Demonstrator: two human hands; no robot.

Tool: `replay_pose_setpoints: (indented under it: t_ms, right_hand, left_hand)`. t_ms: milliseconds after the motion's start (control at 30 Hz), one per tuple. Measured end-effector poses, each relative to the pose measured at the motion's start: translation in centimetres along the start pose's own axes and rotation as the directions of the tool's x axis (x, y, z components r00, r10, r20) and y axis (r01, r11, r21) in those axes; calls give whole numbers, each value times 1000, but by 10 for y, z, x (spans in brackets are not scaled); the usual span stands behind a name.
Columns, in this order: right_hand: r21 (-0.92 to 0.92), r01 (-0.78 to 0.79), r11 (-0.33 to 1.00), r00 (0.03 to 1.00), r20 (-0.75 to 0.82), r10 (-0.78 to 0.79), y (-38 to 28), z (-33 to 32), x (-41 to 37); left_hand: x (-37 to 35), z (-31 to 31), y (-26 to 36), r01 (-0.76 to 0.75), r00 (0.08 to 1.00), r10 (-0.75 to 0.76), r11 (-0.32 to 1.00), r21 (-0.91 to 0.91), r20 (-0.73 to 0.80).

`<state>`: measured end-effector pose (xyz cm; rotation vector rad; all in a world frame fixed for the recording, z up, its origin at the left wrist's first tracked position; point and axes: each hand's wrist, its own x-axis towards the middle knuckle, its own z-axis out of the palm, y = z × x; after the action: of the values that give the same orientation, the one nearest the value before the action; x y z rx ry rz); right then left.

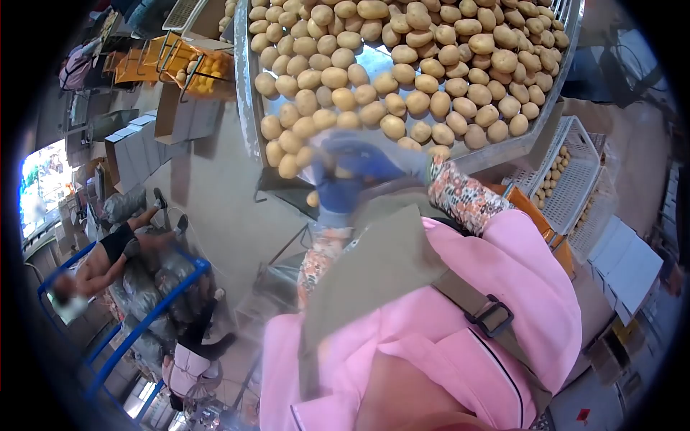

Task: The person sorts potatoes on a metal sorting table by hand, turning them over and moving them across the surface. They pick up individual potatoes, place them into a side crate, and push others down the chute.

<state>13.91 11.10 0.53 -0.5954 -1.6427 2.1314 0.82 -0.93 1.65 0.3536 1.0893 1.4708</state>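
Note:
Many potatoes (474,65) lie spread over a metal-rimmed sorting table (249,108) ahead of me. My right hand (370,158), in a blue glove, reaches across its near edge with the fingers pointing left. My left hand (338,192), gloved too, is just below, close against the right one. Motion smears the fingers of both hands, and I cannot make out what is between them. One potato (313,198) shows beside my left hand, below the table's edge. A dark tray-like surface (291,188) sits under the near left corner.
White plastic crates (571,169) with potatoes stand at right, near a white box (624,262). Orange-lined containers (208,72) and cardboard boxes (183,118) stand at left. A person (108,262) is by a blue-railed cart (154,309) loaded with filled bags.

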Motion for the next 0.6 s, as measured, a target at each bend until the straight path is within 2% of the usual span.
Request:
replay_pose_setpoints:
  t_ms: [33,67,100,133,167,200,233,300,333,367,400,467,500,533,567,600]
  right_hand:
    - [375,-216,902,976,65,207,-13,-12,5]
    - [370,-236,898,957,-70,280,-31,-35,6]
    - [388,-150,909,893,-341,293,-33,-64,13]
    - [383,-63,922,756,-585,294,-35,-92,16]
    - [181,32,983,670,-733,113,-72,-100,9]
    - [-319,-330,888,700,-714,4,-74,-125,8]
    - [-681,-581,446,721,-685,-105,-77,-150,7]
    - [-664,-642,383,675,-726,-129,-31,-175,10]
    - [-667,-640,381,676,-725,-132,-29,-185,19]
    - [-637,-694,336,649,-756,-93,-27,-195,29]
    - [-604,-743,287,618,-784,-49,-23,-201,38]
    - [-535,-825,183,548,-836,26,-19,-209,56]
    - [-498,-857,129,508,-859,57,-21,-205,61]
    - [-509,-847,153,528,-841,121,-41,-198,61]
    - [-512,-845,153,530,-840,119,-40,-200,61]
    - [-556,-812,179,579,-806,123,-38,-206,60]
  left_hand:
    - [-1,-14,-4,2,1000,-1,999,47,-7]
    - [-1,-28,-7,4,1000,-2,996,93,-14]
    - [-2,-41,-11,7,1000,-4,990,139,-21]
    - [-18,-35,5,59,998,-59,998,14,7]
    - [-26,-38,5,71,997,-71,997,-29,2]
    - [-34,-42,5,84,996,-84,994,-73,-3]
    - [-42,-45,5,95,995,-96,989,-116,-8]
    - [-52,-46,6,240,967,-255,900,-363,5]
    - [-55,-43,2,200,967,-234,940,-277,-95]
    - [-53,-44,-3,198,968,-233,939,-280,-95]
    - [-54,-49,-9,152,981,-171,970,-192,-87]
    - [-57,-37,-4,-13,999,13,1000,10,48]
    - [-56,-35,-3,-16,999,16,1000,9,44]
    - [-54,-35,-2,-66,996,57,988,138,67]
    - [-53,-36,0,-116,991,94,958,263,97]
    - [-53,-38,-1,-118,991,96,958,262,96]
